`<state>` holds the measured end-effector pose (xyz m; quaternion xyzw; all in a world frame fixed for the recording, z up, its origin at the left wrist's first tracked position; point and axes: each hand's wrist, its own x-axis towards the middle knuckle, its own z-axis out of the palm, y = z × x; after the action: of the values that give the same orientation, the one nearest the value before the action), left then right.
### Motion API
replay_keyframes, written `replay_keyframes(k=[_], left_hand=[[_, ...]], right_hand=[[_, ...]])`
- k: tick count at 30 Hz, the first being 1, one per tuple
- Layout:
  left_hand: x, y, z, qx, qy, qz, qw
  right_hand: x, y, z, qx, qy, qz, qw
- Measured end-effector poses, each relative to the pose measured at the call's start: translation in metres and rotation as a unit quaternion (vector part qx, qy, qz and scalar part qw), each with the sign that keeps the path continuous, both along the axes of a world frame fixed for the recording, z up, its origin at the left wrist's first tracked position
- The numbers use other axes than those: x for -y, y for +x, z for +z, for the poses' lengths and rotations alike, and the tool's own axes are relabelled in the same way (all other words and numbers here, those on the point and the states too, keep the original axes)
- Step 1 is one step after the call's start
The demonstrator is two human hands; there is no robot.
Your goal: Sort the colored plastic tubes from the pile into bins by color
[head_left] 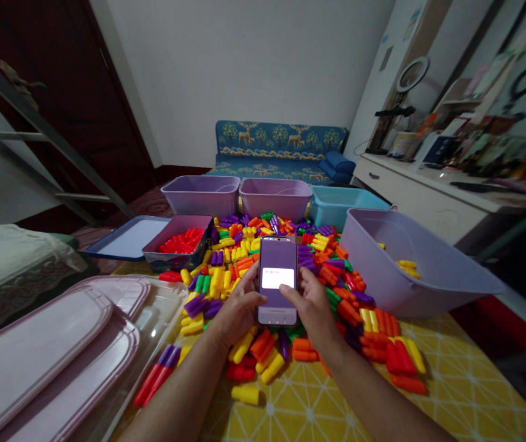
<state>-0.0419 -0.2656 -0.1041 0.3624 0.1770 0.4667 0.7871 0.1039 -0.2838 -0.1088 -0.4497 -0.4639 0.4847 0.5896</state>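
A smartphone [278, 252] is held upright between both hands, its lit screen facing me with a white box on a purple background. My left hand [239, 307] grips its left side, thumb near the lower left of the screen. On the right side, my right hand [313, 301] is closed around the edge, its thumb over the screen. Below and around the phone lies a wide heap of plastic pieces [216, 282] in yellow, orange, red, purple and green, shaped like short tubes, many joined side by side.
Purple bins [201, 195] and a blue bin [345, 205] line the back; a larger purple bin [368, 264] at right holds some yellow pieces. A tin [177, 261] holds red pieces beside its lid [129, 236]. Pink lids [51, 356] lie left on the yellow tablecloth [304, 411].
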Motion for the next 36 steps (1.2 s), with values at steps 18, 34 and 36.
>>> replay_keyframes(k=[18,34,36], left_hand=[[-0.0026,-0.0012,-0.006,0.01,-0.006,0.001,1.0],[-0.0026,-0.0005,-0.0051,-0.003,0.001,0.003,1.0],[-0.0028,-0.0002,-0.005,-0.002,0.001,0.003,1.0]], right_hand=[[0.0011,-0.0011,0.0012,-0.002,0.003,-0.003,1.0],[0.0024,-0.0003,-0.0023,0.007,0.009,-0.013,1.0],[0.0021,-0.0009,-0.0025,0.006,0.008,-0.014,1.0]])
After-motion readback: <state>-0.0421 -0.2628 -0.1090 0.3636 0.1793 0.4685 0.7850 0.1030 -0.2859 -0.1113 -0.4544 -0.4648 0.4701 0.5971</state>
